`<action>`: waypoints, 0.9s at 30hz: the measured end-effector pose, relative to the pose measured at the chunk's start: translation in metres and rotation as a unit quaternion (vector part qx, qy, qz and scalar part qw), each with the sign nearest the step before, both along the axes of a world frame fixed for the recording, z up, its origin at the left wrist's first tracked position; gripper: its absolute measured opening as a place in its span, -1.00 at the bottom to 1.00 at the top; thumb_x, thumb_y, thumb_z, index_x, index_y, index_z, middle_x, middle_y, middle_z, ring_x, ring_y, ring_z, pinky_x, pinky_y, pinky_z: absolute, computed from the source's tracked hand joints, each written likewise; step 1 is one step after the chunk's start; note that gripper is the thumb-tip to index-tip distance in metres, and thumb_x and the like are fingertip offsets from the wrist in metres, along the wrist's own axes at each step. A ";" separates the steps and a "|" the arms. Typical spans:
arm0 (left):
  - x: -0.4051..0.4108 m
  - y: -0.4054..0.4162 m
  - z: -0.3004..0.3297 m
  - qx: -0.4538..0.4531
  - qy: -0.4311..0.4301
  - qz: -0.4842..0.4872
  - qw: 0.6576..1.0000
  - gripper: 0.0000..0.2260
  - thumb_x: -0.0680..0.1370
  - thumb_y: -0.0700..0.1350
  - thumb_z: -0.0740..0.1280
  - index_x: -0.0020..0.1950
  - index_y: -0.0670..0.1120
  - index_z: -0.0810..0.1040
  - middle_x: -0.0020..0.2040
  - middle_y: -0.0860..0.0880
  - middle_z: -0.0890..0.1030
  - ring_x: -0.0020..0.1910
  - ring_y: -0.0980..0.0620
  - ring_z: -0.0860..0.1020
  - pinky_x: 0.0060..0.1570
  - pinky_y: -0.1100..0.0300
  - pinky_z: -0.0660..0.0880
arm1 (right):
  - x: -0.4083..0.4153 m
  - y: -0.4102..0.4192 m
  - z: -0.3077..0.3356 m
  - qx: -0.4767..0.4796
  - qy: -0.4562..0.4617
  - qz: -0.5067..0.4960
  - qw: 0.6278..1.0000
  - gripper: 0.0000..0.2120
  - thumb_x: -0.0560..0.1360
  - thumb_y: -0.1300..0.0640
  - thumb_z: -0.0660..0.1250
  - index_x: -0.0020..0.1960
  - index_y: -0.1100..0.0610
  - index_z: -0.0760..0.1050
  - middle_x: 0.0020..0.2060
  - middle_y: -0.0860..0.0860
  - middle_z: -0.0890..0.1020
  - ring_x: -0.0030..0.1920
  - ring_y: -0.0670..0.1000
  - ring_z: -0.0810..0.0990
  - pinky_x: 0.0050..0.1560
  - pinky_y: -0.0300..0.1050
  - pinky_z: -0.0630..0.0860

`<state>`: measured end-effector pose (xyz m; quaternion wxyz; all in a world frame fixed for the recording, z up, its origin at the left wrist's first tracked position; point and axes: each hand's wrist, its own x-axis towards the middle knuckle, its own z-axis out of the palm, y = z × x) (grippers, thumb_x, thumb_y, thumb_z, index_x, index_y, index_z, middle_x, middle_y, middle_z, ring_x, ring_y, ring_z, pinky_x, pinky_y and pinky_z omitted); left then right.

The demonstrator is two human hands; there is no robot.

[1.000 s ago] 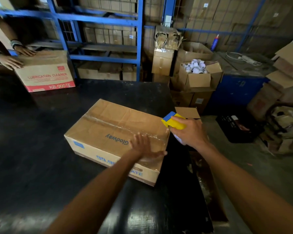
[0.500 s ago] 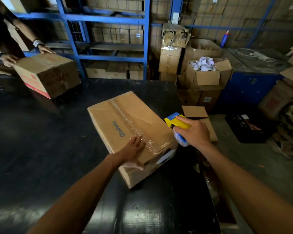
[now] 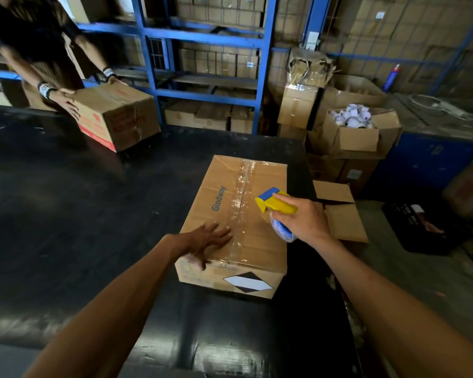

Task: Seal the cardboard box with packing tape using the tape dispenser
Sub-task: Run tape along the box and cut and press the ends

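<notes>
Cardboard box (image 3: pixel 246 214) lies on black table (image 3: pixel 93 214), clear tape along top seam. Left hand (image 3: pixel 205 241) flat, fingers spread, pressing near-left corner. Right hand (image 3: pixel 302 218) clamped on yellow-blue tape dispenser (image 3: pixel 273 204) above box's right side. Second person's box (image 3: pixel 118 115) far left.

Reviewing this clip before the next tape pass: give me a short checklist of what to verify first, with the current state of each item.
1. Cardboard box flat on the black table: ok.
2. Left hand steadying the box, palm on the near left corner of the top: ok.
3. Right hand gripping the tape dispenser: ok.
4. Centre seam covered by clear tape along the top: ok, though wrinkled.
5. Dispenser in contact with the box: cannot tell; it is over the right half of the top.
6. Tape carried down the near end face: cannot tell.
</notes>
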<state>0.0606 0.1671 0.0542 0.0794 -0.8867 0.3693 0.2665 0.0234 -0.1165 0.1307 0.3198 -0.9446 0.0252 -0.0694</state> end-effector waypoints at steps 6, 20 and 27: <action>-0.014 0.003 -0.018 -0.049 -0.076 0.017 0.996 -0.06 0.53 0.21 0.36 0.61 0.00 -0.26 0.64 -0.06 -0.21 0.58 -0.23 -0.20 0.51 -0.24 -0.12 | -0.010 0.005 -0.005 0.029 0.017 0.016 0.999 -0.47 0.32 -0.27 0.44 0.27 -0.26 0.52 -0.10 -0.13 0.65 -0.10 -0.12 0.59 -0.03 -0.07 0.59; -0.049 -0.028 -0.012 -0.183 -0.053 0.133 0.973 -0.19 0.55 0.23 0.33 0.64 -0.05 0.02 0.64 -0.08 0.06 0.60 -0.21 0.03 0.53 -0.26 0.01 | -0.055 0.008 -0.020 0.085 0.031 0.007 0.996 -0.49 0.28 -0.25 0.45 0.22 -0.37 0.49 -0.16 -0.15 0.65 -0.15 -0.14 0.62 -0.06 -0.03 0.62; -0.075 -0.037 0.030 -0.606 0.382 0.502 0.485 -0.46 0.61 0.31 0.12 0.28 -0.09 0.54 0.25 -0.14 0.64 0.22 -0.07 0.62 0.27 -0.02 0.49 | -0.095 0.021 -0.013 0.119 -0.154 0.105 0.975 -0.51 0.33 -0.13 0.49 0.25 -0.13 0.57 -0.09 -0.10 0.53 -0.14 -0.13 0.55 -0.24 -0.28 0.48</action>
